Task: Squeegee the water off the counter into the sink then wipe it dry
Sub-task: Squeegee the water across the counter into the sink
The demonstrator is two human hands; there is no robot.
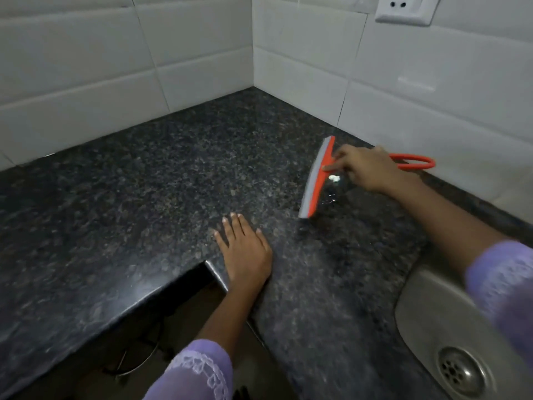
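From the head camera, the right hand [364,168] gripped the orange squeegee [316,177], blade down on the dark worktop [144,183] near the tiled wall, likely placed to drag the water [331,194] toward the sink [427,307]. The left hand [245,252] lay flat and empty, apparently bracing.

We see an orange squeegee [316,177] with a grey rubber blade, its edge set on the dark speckled tabletop [144,183] toward two o'clock, its looped handle pointing at the tiled wall. A small patch of water [331,194] glistens just beside the blade. The steel sink [427,307] lies at five o'clock, drain showing.
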